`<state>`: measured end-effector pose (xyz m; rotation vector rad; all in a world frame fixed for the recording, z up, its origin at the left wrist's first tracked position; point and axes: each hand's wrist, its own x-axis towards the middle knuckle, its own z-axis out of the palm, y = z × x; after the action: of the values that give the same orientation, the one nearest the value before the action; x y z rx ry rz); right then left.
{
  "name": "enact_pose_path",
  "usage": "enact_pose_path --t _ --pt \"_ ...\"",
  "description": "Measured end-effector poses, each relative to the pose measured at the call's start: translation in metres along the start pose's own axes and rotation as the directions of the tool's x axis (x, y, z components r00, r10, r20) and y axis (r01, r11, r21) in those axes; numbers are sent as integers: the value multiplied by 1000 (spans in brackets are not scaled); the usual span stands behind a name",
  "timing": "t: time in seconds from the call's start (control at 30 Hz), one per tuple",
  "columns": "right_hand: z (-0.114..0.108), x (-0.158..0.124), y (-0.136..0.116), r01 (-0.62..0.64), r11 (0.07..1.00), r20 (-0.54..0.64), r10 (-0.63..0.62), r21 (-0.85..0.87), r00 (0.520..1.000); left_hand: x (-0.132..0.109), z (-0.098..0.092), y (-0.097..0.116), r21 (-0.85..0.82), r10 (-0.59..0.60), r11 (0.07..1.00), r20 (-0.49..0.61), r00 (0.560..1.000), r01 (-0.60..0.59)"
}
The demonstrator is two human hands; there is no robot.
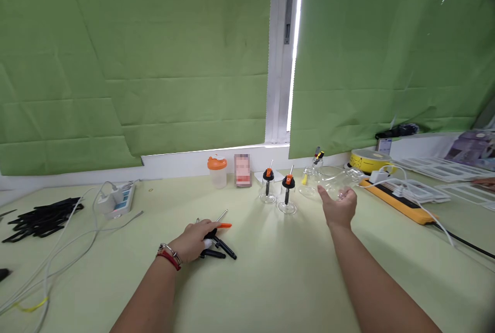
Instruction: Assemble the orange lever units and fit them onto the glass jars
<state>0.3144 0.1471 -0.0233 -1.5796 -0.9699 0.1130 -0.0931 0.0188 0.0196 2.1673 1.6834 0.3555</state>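
Observation:
My left hand point(195, 240) lies low over a small pile of black parts point(226, 247) on the table. Its fingers are closed over one black part, mostly hidden beneath them. An orange piece point(224, 225) and a thin metal rod point(221, 215) stick out by the fingertips. My right hand point(339, 206) is at the clear containers point(332, 177), thumb apart from the curled fingers; contact is hard to make out. Between the hands, two clear vessels stand upright, a nearer one point(286, 208) and a farther one point(266, 198), each with a black and orange top and a thin tube.
An orange-lidded cup point(217, 172) and a pinkish box point(243, 170) stand by the wall. At right are an orange power strip point(406, 204), a yellow round case point(369, 162) and white trays point(429, 168). Cables, a white power strip point(122, 201) and black straps point(42, 218) occupy the left.

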Motion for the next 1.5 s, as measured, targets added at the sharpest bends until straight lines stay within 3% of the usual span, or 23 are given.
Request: enact_pose_path --t 0.07,0.13,0.23,0.3,0.37,0.43,0.53,0.6,0.7,0.83,0.97,1.03,1.17,1.27,1.5 --pt "-6 -2 -13 -2 997 -60 7 77 998 1 2 -1 19 -27 999 -3 1000 27" --pt "-10 -7 -29 12 984 -39 -5 178 999 2 3 -1 31 -35 999 -23 999 36" --pt "-16 -20 -51 61 944 62 -86 325 994 4 6 -1 47 -14 999 -57 998 17" --pt "-20 -33 -63 66 899 216 -174 432 961 4 7 -1 59 7 998 -67 998 -3" --pt "-23 -48 -71 21 870 428 -263 493 865 5 8 -2 73 19 997 -69 997 -14" --pt "-25 -62 -74 -20 886 634 -317 464 705 4 8 -3 86 18 996 -79 997 -11" --pt "-23 -77 -73 -53 937 813 -272 347 515 5 9 -2 101 -9 995 -100 995 19" --pt "-20 -81 -71 -96 949 871 -231 299 434 7 10 -1 118 -24 992 -108 994 36" --pt "-15 -79 -66 -206 939 910 -187 276 369 10 12 5 124 -42 991 -140 989 60" --pt "-14 -72 -60 -303 914 929 -165 270 331 15 19 17 -20 -6 1000 -263 965 1" --pt "-14 -68 -56 -343 901 936 -157 266 315 18 26 28 -218 21 967 -450 893 -132" --pt "-14 -67 -54 -354 896 934 -153 269 322 19 28 32 -300 -10 941 -485 874 -155" --pt "-13 -65 -50 -376 873 918 -174 311 355 21 27 33 -421 -59 891 -483 874 -172" --pt "-13 -62 -47 -414 840 913 -206 350 353 21 25 35 -520 -65 829 -453 889 -205" --pt "-12 -58 -45 -596 702 907 -179 390 381 20 43 55 -691 -88 716 -238 967 -104"
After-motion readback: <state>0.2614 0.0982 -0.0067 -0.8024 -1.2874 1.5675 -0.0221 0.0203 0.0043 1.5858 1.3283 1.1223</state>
